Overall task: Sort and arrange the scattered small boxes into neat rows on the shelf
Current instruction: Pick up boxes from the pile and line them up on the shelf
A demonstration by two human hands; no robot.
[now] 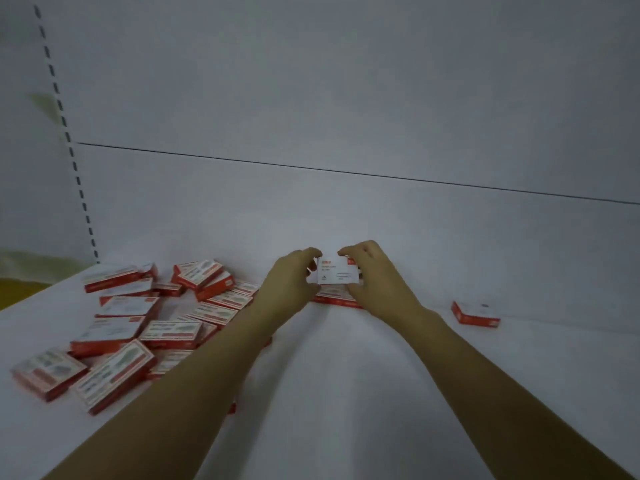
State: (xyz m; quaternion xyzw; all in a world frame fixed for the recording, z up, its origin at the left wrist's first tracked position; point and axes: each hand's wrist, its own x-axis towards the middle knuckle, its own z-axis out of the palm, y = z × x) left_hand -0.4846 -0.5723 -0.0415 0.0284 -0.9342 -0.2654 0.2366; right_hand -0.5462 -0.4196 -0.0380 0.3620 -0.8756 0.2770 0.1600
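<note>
A pale grey back panel (346,98), crossed by a thin dark seam (346,172), stood behind, a strip of dark slots (68,135) ran down its left side, and a blurred yellow patch (19,289) showed at far left.

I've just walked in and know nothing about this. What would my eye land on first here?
Two bare arms meet at the middle of the white shelf, where the left hand and right hand pinch one small box between them, just above a red-edged box lying there. A jumbled heap of red-and-white boxes sprawls to the left, and a lone box lies far right.
</note>
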